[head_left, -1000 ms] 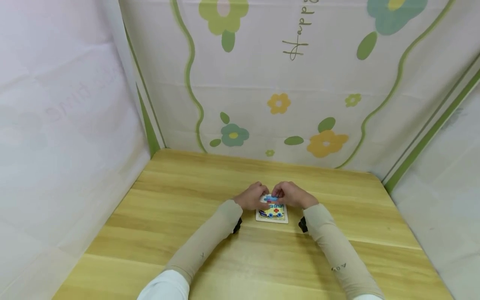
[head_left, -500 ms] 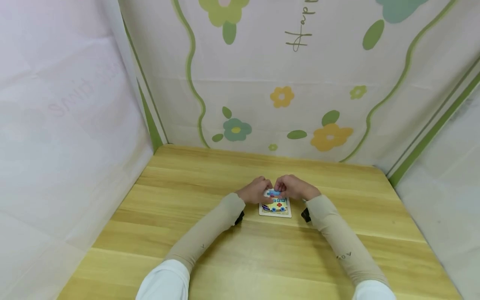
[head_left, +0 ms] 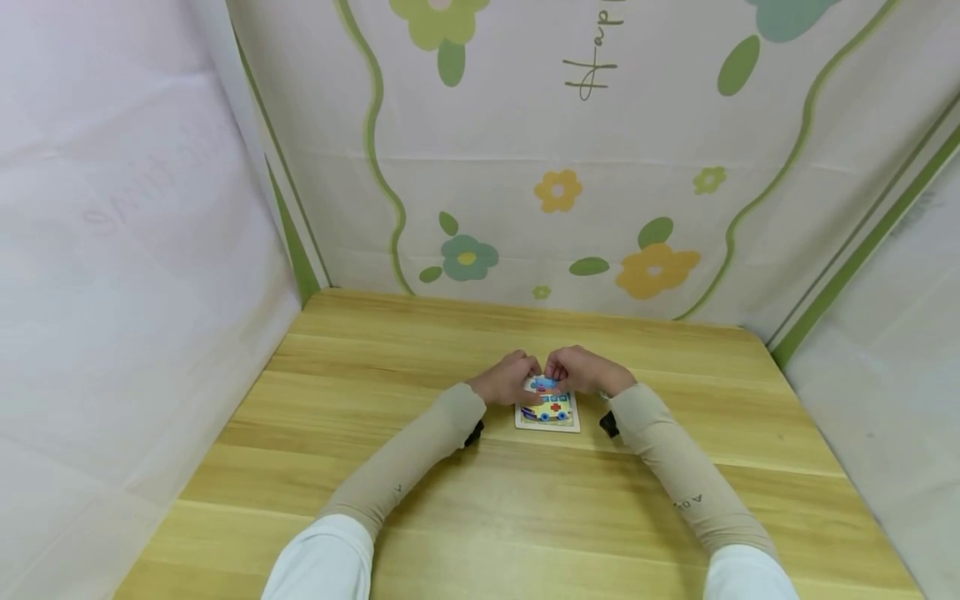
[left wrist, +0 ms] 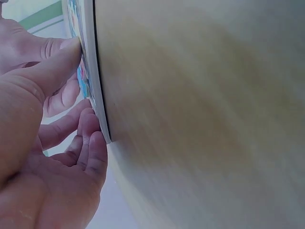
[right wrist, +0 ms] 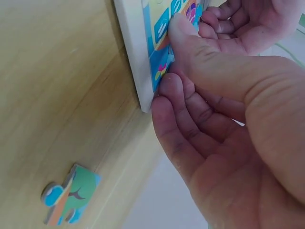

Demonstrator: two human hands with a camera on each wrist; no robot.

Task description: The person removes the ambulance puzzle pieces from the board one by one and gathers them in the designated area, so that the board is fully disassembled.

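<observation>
A small framed jigsaw puzzle [head_left: 547, 414] with an ambulance picture lies on the wooden table. My left hand [head_left: 512, 379] is at its far left part, thumb on the picture and curled fingers at the frame's far edge. My right hand [head_left: 588, 371] holds a blue puzzle piece [right wrist: 161, 64] at the far right corner, its thumb over the picture and its fingertips curled against the edge. In the left wrist view, a blue piece edge stands slightly proud of the frame [left wrist: 90, 57]. The hands hide much of the far row.
A loose green and blue puzzle piece [right wrist: 76, 195] lies on the table beside the frame in the right wrist view; the right arm hides it in the head view. Flower-printed cloth [head_left: 487, 208] walls off the table's back and sides.
The head view has shifted slightly. Both hands stay at the puzzle's far edge, with only small finger movements.
</observation>
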